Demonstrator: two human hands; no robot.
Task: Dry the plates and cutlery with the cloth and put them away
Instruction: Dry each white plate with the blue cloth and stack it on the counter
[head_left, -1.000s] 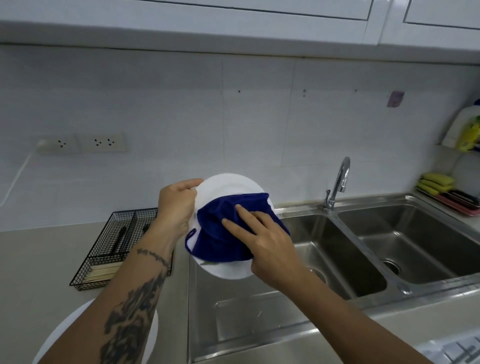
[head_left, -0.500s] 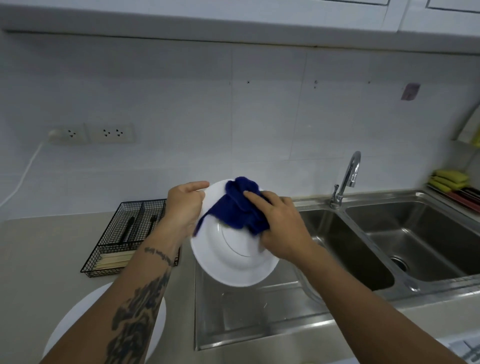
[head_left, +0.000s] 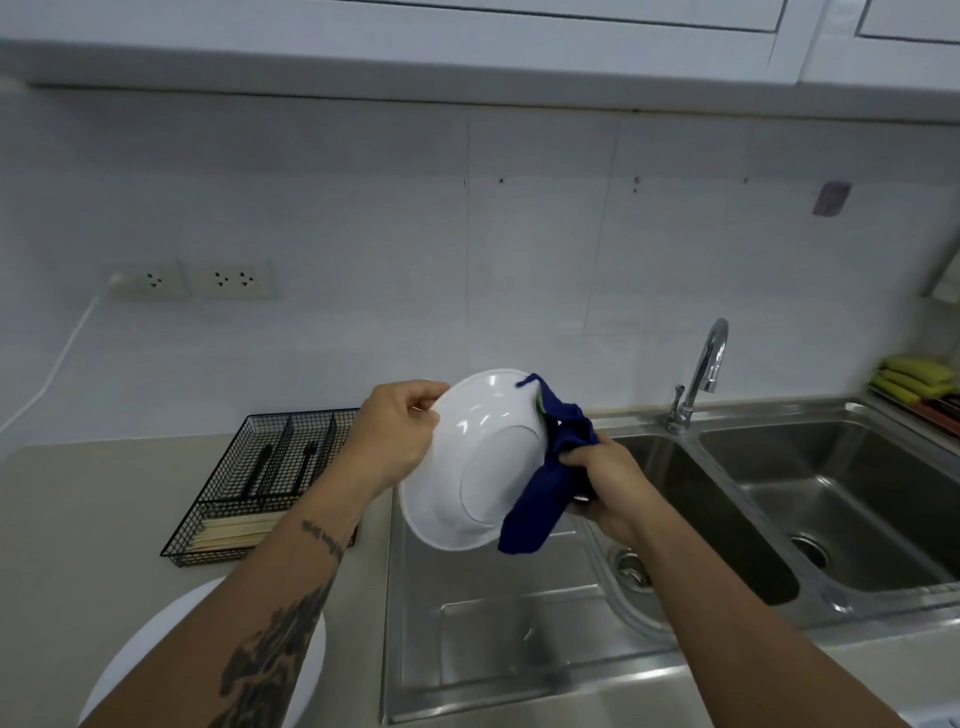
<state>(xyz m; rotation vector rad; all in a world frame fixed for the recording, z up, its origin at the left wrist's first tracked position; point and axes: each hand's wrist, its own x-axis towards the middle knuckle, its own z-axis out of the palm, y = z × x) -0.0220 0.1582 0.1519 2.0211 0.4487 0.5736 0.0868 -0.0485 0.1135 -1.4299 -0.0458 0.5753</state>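
Now the white plate (head_left: 467, 462) is held up on edge over the draining board of the sink (head_left: 519, 623), its underside to the camera. The left hand (head_left: 395, 431) pinches its rim at 9 o'clock; the right hand (head_left: 602, 483) grips the blue cloth (head_left: 545, 499) against the rim at 3 o'clock. Half a second ago the plate faced the camera, cloth bunched at its top. No readable writing (the forearm tattoo is too blurred). A second plate (head_left: 156, 654) lies on the counter (head_left: 78, 519) at 7 o'clock, a wire cutlery basket (head_left: 270, 467) at 9, the tap (head_left: 701, 374) at 2.
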